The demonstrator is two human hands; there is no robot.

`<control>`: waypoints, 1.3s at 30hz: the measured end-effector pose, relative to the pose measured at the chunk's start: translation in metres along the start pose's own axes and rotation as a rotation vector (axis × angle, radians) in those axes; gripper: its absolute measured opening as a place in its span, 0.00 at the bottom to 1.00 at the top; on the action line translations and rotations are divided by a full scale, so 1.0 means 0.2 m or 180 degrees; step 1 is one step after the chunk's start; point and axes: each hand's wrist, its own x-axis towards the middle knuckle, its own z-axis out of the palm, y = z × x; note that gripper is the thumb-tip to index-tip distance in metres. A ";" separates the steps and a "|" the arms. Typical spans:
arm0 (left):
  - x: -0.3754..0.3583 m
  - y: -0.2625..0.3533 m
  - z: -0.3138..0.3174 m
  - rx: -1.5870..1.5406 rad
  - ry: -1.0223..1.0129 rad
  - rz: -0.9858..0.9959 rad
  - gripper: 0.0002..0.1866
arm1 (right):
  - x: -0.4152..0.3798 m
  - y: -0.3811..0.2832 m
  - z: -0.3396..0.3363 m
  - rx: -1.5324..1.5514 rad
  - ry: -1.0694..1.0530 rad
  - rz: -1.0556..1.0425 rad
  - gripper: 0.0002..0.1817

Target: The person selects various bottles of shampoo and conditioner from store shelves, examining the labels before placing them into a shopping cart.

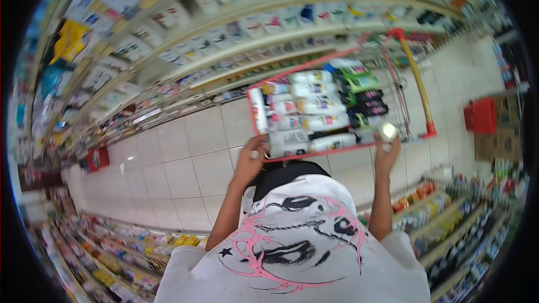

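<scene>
A shopping cart (331, 56) with a red rim stands in front of me, filled with rows of white bottles (323, 105) lying on their sides. Darker bottles (370, 104) and green packages (362, 82) lie at its right side. My left hand (252, 157) is at the cart's near left corner, its fingers curled on the rim. Over the near right side, my right hand (386, 154) grips a pale bottle (388, 131) whose round, shiny end faces up. The rest of that bottle is blurred and partly hidden by the fingers.
Long shelves (224, 45) of bottles and tubes run along the far side. Other stocked shelves (443, 224) stand close behind me on both sides. A red basket (480, 115) and cardboard boxes (494, 145) are at the right; a red container (97, 159) sits at the left.
</scene>
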 end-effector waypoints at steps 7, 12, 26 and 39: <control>0.12 0.81 0.19 0.0267 -0.1045 0.1572 0.38 | 0.04 -0.93 -0.08 0.2504 -0.0331 -0.0254 0.25; 0.12 0.77 0.17 -0.0738 -0.0529 0.1288 0.38 | 0.07 -1.46 -0.02 0.3214 -0.1315 -0.0099 0.35; 0.21 0.64 -0.30 -0.4043 -0.2229 0.0223 0.38 | 0.08 -1.69 0.23 0.3288 -0.2442 0.0616 0.20; 0.46 0.43 -0.49 -0.1169 -0.0453 0.0677 0.30 | -0.06 -1.80 0.67 0.2080 -0.1364 0.0204 0.37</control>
